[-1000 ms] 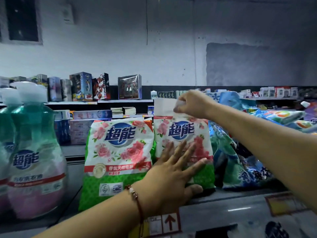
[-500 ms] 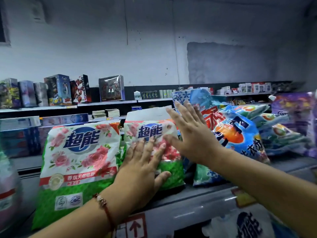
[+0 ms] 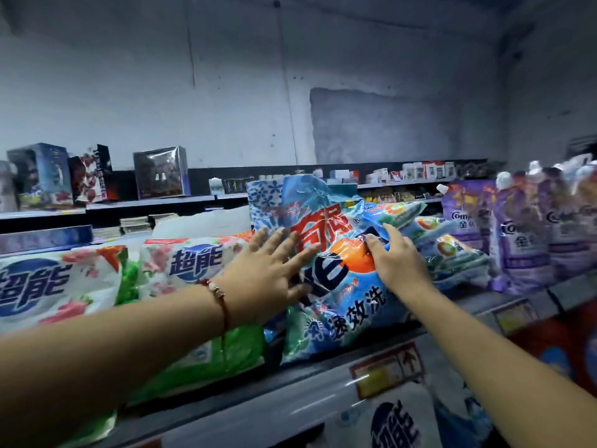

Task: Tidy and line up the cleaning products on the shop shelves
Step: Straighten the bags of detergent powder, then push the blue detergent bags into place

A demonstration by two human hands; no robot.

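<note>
Blue detergent bag point(image 3: 336, 286), leaning upright on shelf point(image 3: 290, 402): left hand point(image 3: 271, 270) pressing flat-fingered against its left face, right hand point(image 3: 397, 257) pinching its front.

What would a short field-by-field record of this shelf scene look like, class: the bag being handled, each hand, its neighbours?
bag handled: blue detergent bag, upright at the shelf's front edge
left hand: left hand, fingers straight and spread, flat on the blue bag's left side
right hand: right hand, fingers curled into the bag's orange patch
left neighbours: two rose-print bags
right neighbours: slumped blue bags, then purple pouches
shelf: grey shelf edge with price tags
</note>
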